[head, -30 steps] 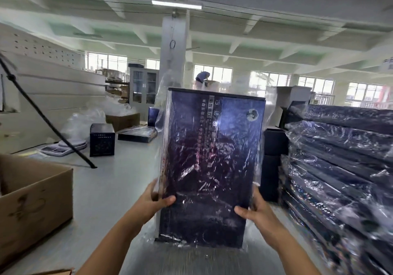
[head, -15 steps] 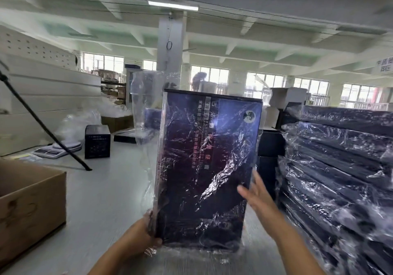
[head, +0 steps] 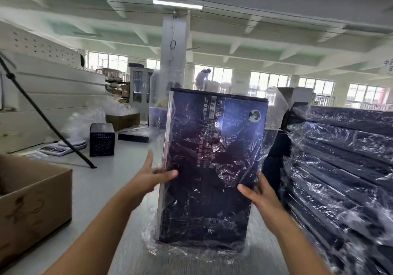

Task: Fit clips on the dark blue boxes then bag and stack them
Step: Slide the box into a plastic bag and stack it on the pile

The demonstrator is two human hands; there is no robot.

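Dark blue box (head: pixel 212 164) stands upright on its short end on the desk (head: pixel 91 192), held between the two hands and already inside a clear plastic bag (head: pixel 274 109), whose loose mouth rises above the box's top edge

Left grip (head: pixel 148 177): thumb laid across the front face, fingers spread behind the left edge. The box is clasped on that side, apparently to keep it vertical

Right grip (head: pixel 257 194): thumb on the front face near the right edge, fingers wrapped behind, pinching film and box together. Judged purpose: to hold the bag taut while it is drawn down

Film is bunched on the desk below both grips, so the bag looks fully seated. Whether clips are fitted cannot be seen

Stack of bagged boxes (head: pixel 344 160) lies flat just right of the right grip, the likely destination. Cardboard carton (head: pixel 32 200) sits left of the left grip; small black box (head: pixel 102 139) and scale (head: pixel 61 147) stand beyond it, well apart

Next step, as judged: close the bag mouth, then lay the box flat on the stack
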